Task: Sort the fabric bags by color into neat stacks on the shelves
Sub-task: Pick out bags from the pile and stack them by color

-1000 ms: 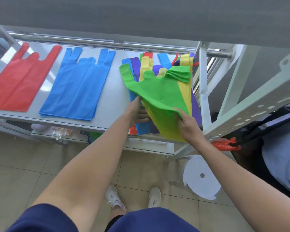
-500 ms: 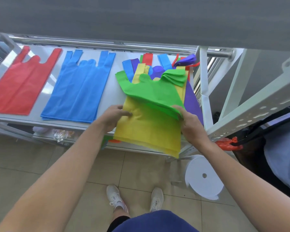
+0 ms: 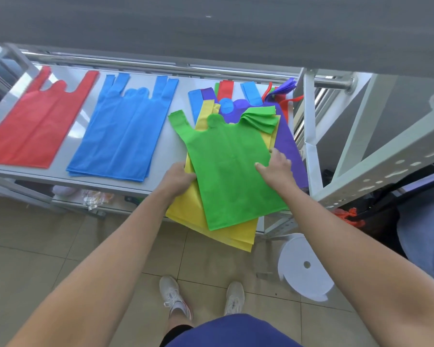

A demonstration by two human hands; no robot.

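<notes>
Mid-sort: left grip (image 3: 179, 178) holds yellow bags (image 3: 186, 212), right grip (image 3: 276, 169) pinches green bag (image 3: 231, 171); next, peel green off, start its own shelf (image 3: 172, 146) stack.

two hands (image 3: 179, 177) (image 3: 277, 169), one red stack (image 3: 33, 126), one blue stack (image 3: 122, 136), one mixed pile (image 3: 233, 171), one stool (image 3: 305, 267).

A single wide-angle view comes from the person's head, facing forward and steeply down. It sits close above the shelf (image 3: 172, 149), with both forearms (image 3: 125, 236) entering from the bottom edge and the floor (image 3: 35, 246) and shoes (image 3: 172, 294) directly underneath.
</notes>
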